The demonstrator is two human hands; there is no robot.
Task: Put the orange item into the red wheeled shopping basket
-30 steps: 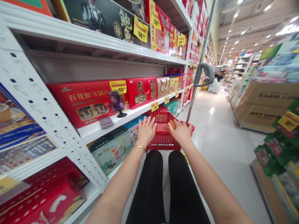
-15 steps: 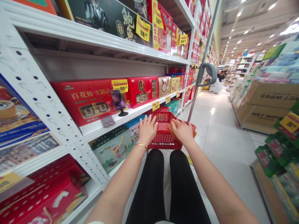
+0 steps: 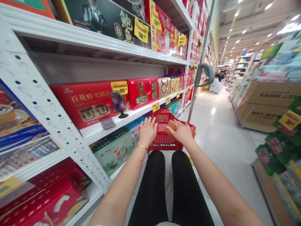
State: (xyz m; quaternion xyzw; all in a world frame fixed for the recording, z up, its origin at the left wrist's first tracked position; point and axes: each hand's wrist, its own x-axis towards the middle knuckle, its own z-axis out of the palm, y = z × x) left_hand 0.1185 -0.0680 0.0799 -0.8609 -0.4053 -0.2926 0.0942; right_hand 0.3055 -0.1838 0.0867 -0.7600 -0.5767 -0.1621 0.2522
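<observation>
The left hand lay open on the left rim of a red mesh basket, its fingers spread and pointing forward, with a gold bangle on the wrist below it. It did not appear to close around the rim. The right hand lay palm down over an orange item, and the item's edge showed past the hand on both sides. Whether that hand was clenched on the item or only resting there, I could not tell.

The orange item sat inside the basket, directly under the right hand, and was the only goods visible there. What it was could not be made out; it might have been a soft packet or a cloth. So one thing was in the basket, and both hands were on it or its rim.

Ahead of the right hand, a metal pole rose from the basket to a curved grey handle. Left of the left hand stood white metal shelving, stacked with red gift boxes and yellow price tags. A green box sat just beside and below that hand. Well to the right of the right hand stood cartons marked as wet wipes. Below both hands were legs in black trousers.
</observation>
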